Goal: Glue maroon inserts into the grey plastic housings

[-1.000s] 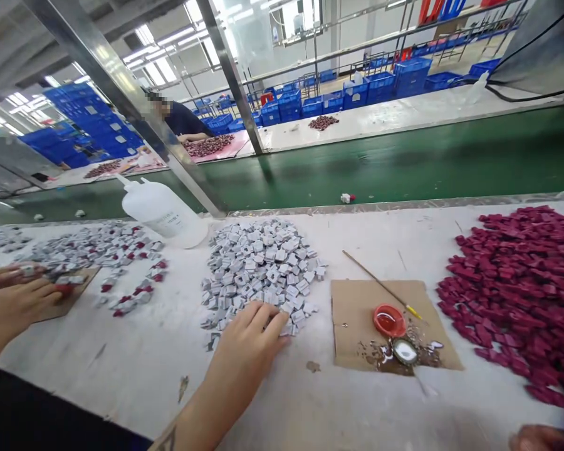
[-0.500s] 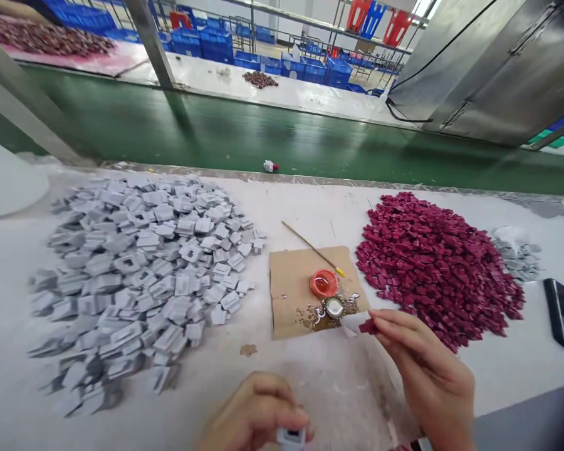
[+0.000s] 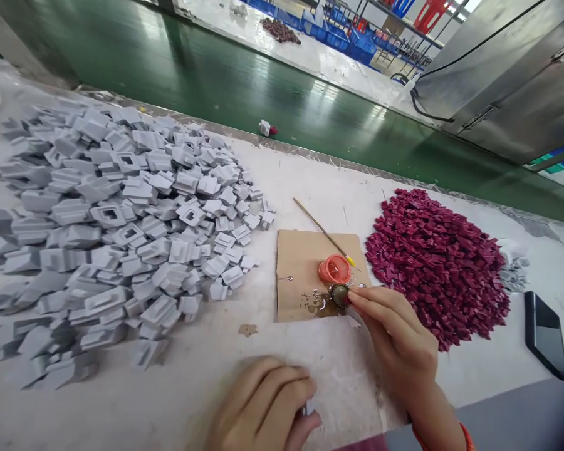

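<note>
My left hand [image 3: 270, 404] is closed round a small grey plastic part [image 3: 309, 406] near the front of the table. Its fingers cover most of the part. My right hand [image 3: 395, 332] pinches at the edge of a small round metal cap [image 3: 341, 295] on the cardboard square [image 3: 291, 254]. A dark red piece shows a little between its fingertips. Just behind the cap stands a small open red pot [image 3: 334, 269]. Clear liquid is spilled around the cap. A thin stick with a yellow band [image 3: 319, 227] lies across the cardboard's back edge.
Grey parts [image 3: 122, 232] are heaped on the left, dark red pieces [image 3: 442, 263] on the right. A black phone [image 3: 545, 335] lies at the far right. Behind the table runs a green conveyor belt [image 3: 192, 81], with a small grey and red assembly [image 3: 266, 128] on it.
My right hand has moved left and forward, bringing the red piece to the cap. My left hand has turned, so its fingers now cover more of the grey part. The camera view has tilted.
</note>
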A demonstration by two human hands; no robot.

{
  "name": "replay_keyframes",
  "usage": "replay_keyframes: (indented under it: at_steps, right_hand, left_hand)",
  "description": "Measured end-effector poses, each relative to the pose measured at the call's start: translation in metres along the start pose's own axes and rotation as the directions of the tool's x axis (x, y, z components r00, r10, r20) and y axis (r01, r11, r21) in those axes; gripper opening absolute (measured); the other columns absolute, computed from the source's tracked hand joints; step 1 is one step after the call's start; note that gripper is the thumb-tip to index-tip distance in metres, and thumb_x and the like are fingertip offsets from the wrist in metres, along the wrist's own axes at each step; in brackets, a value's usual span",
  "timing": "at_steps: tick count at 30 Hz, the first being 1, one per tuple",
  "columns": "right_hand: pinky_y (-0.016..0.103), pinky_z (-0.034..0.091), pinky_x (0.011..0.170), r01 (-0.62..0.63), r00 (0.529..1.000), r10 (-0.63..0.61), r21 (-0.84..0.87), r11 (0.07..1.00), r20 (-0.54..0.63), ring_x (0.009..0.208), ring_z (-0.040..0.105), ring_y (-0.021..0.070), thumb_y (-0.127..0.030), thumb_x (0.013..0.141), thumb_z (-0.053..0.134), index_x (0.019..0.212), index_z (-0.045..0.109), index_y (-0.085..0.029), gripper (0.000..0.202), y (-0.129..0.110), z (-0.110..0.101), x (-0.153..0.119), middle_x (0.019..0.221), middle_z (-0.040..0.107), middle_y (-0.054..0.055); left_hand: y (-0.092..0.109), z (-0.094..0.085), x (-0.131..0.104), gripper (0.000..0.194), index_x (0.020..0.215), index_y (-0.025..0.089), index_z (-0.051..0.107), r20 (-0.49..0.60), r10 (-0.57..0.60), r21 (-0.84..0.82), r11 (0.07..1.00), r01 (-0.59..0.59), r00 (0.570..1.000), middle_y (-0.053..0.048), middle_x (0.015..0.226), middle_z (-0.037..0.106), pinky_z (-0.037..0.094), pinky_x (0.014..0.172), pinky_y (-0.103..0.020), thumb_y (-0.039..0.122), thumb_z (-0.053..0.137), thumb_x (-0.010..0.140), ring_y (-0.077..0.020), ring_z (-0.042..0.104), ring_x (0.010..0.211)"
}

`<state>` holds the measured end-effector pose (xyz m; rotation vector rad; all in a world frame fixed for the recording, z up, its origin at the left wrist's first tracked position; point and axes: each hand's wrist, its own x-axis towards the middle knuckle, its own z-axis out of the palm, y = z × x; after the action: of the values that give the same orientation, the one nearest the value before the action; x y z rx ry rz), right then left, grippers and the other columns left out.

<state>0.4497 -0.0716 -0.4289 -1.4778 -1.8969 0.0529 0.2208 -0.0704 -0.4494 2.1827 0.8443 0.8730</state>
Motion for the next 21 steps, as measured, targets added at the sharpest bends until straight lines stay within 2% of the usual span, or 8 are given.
replay_keyframes:
  at_steps: [12,17,21]
  right_hand:
    - [0.035,0.051,0.082,0.005,1.0,-0.005,0.024,1.0,-0.011,0.095,0.063,0.0187,0.008,0.085,0.058,0.113,0.065,-0.016,0.037,-0.001,-0.003,0.001,0.103,0.066,0.007]
    - [0.031,0.056,0.082,-0.099,0.991,0.105,0.074,0.992,-0.079,0.096,0.064,0.0175,0.004,0.083,0.063,0.113,0.066,-0.017,0.037,-0.025,-0.016,-0.015,0.106,0.066,0.006]
    - [0.028,0.062,0.072,-0.112,0.99,0.093,0.185,0.976,0.107,0.088,0.069,0.0186,-0.008,0.087,0.063,0.104,0.067,-0.018,0.021,-0.052,-0.021,-0.029,0.099,0.07,0.006]
  left_hand:
    - [0.006,0.0,-0.002,0.017,0.097,0.016,0.062,0.001,-0.079,-0.049,0.996,0.079,0.997,0.001,0.09,0.073,0.049,0.092,-0.018,0.017,0.071,0.083,-0.0125,0.064,0.091]
    - [0.007,-0.002,-0.003,0.02,0.097,0.015,0.061,-0.013,-0.066,-0.041,0.997,0.066,0.998,-0.001,0.091,0.072,0.049,0.092,-0.016,0.01,0.072,0.08,-0.0117,0.064,0.092]
    - [0.011,-0.003,-0.001,0.02,0.095,0.014,0.059,-0.019,-0.116,-0.09,0.989,0.114,0.993,-0.001,0.087,0.07,0.051,0.091,-0.02,0.007,0.071,0.08,-0.0121,0.064,0.088]
